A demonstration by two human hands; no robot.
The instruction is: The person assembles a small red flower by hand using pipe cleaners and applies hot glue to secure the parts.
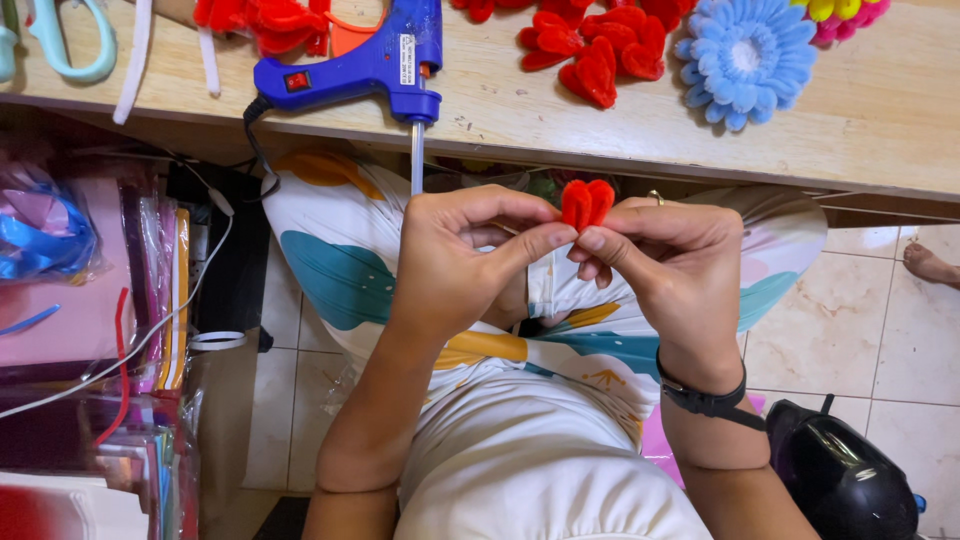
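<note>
Your left hand (450,255) and right hand (670,260) both pinch one small red fuzzy heart-shaped petal (586,203), held above your lap. At twelve o'clock, finished red petals (590,50) lie beside the blue glue gun (370,65); more shaping probably remains.

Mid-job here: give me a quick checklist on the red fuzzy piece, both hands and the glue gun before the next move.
1. Red fuzzy piece pinched by both hands: ok.
2. Left hand thumb and forefinger on the piece: ok.
3. Right hand fingertips on the piece: ok.
4. Blue glue gun lying on the wooden table, clear of both hands: ok.
5. Glue gun hot or not: cannot tell.
6. Finished red pieces lying on the table, apart from the hands: ok.
</note>
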